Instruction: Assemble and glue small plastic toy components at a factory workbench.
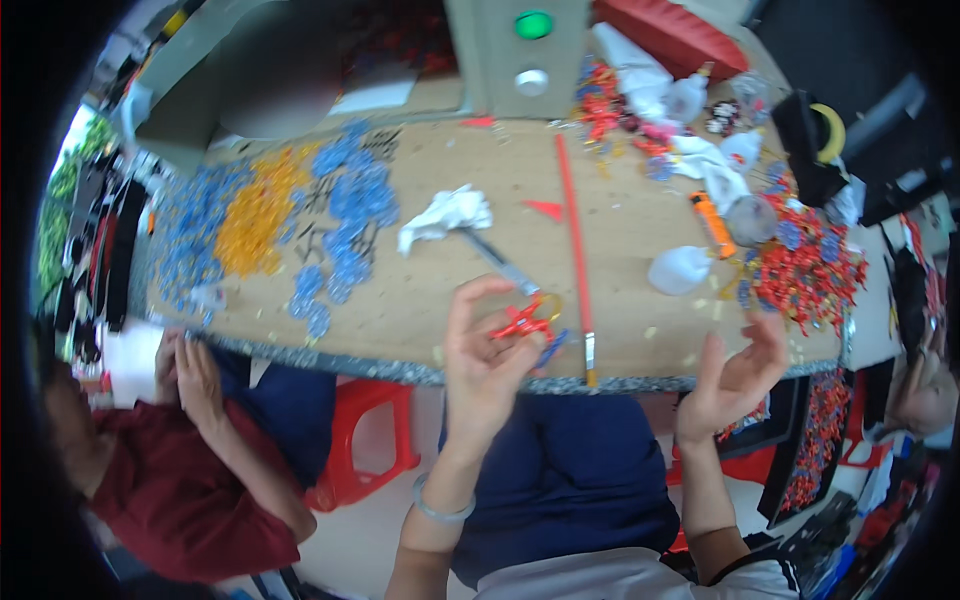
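Nearest: left hand raised over the lap, fingers closed w/ thumb on a small red ornament that has a yellow ring and a blue bit hanging off it; held just at the near edge of the worktop, lifted off the surface, prob. so both sides can be got at. Right hand is up beside it, well apart, palm open, fingers spread, holding nothing. Near edge of worktop has a glittery grey trim; a long red stick crosses from far side to that edge, right next to the ornament. Mid worktop: a crumpled white cloth w/ a metal tool lying by it, bare wood around them, so open room in the centre. Right side crowded: heap of red and blue pieces, an orange tube, white squeeze bottles. Left side: sorted patches of blue pieces and orange pieces, kept apart by colour. At far left a person in a dark red top sits w/ hands at the worktop's edge. Far back: a grey box with a green button.
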Demonstrator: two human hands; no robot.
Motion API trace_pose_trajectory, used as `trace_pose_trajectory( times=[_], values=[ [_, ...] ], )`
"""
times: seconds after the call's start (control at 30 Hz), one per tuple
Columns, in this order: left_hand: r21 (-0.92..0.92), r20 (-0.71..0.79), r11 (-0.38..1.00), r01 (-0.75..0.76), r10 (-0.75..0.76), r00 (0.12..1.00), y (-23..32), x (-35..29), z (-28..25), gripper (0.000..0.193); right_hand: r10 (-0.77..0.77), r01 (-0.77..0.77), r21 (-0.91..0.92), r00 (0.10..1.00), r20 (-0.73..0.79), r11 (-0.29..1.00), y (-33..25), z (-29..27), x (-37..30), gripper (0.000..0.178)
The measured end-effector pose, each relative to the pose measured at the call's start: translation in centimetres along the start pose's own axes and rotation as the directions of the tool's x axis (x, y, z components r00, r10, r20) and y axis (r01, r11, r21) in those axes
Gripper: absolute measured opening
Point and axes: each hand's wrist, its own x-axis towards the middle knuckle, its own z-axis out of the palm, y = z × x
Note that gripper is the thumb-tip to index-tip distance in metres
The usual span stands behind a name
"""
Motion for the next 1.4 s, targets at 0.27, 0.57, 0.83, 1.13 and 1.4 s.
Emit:
trace_pose_trajectory(
  times=[0.27, 0.57, 0.83, 1.13, 1.4],
  values=[
    [0.074, -0.044, 0.996, -0.053, 0.056, 0.997, 0.1, -0.1, 0.3, 0.045, -0.114, -0.002, 0.256, 0.892, 0.437, 0.967, -3.8, 5.3, -0.1, 0.023],
    [0.120, -0.018, 0.988, -0.095, 0.098, 0.995, -0.8, -0.5, 0.6, 0.042, -0.023, -0.116, 0.289, 0.899, 0.438, 0.950, -2.3, 7.1, -0.8, 0.015],
    [0.129, 0.055, 0.984, -0.123, 0.117, 0.992, -1.6, -0.2, -0.9, 0.029, 0.063, -0.214, 0.292, 0.890, 0.451, 0.932, -2.3, 7.1, -0.8, 0.014],
    [0.127, 0.053, 0.984, -0.127, 0.121, 0.991, -2.0, 0.1, -1.1, 0.034, 0.020, -0.174, 0.338, 0.909, 0.415, 0.925, -2.4, 6.1, -0.9, 0.016],
    [0.142, 0.002, 0.987, -0.072, 0.072, 0.997, -0.6, -0.1, -0.7, 0.039, -0.078, 0.077, 0.038, 0.997, 0.022, 0.996, -0.6, 1.3, -0.6, 0.050]
  ],
)
